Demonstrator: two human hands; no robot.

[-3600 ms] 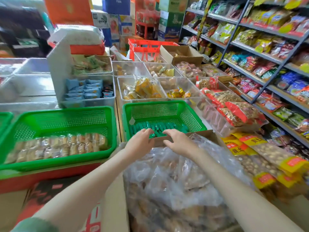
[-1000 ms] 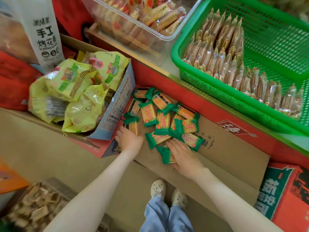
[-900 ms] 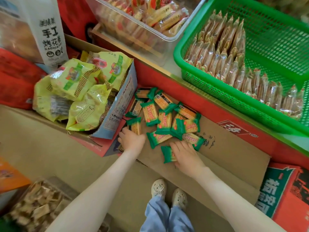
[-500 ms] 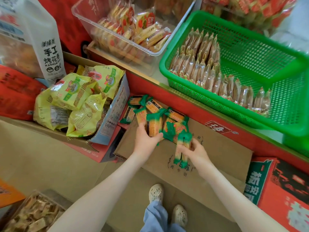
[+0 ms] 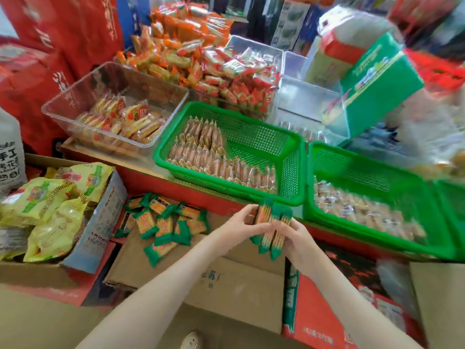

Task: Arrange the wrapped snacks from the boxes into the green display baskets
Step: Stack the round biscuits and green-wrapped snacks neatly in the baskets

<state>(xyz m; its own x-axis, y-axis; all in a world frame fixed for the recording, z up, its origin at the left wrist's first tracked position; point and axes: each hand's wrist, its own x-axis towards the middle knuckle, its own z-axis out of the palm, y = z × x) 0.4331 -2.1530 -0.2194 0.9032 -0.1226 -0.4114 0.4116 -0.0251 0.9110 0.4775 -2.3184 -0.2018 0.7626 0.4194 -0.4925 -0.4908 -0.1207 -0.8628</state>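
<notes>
Left of and below the green plastic mesh basket (image 5: pixel 251 127), a torn cardboard box (image 5: pixel 100 222) held yellow-green snack bags (image 5: pixel 50 205). Nearer the basket, under its front left corner, loose orange snacks in green-ended wrappers (image 5: pixel 163 222) lay scattered on a flat brown cardboard sheet (image 5: pixel 226 280). Just below the basket's front rim, the left hand (image 5: pixel 239 225) curled its fingers round a small upright stack of the same snacks (image 5: pixel 270 222). The right hand (image 5: pixel 298 238) gripped the stack from the other side. Just beside the basket on its right stood a second green mesh basket (image 5: pixel 352 170), blurred.
</notes>
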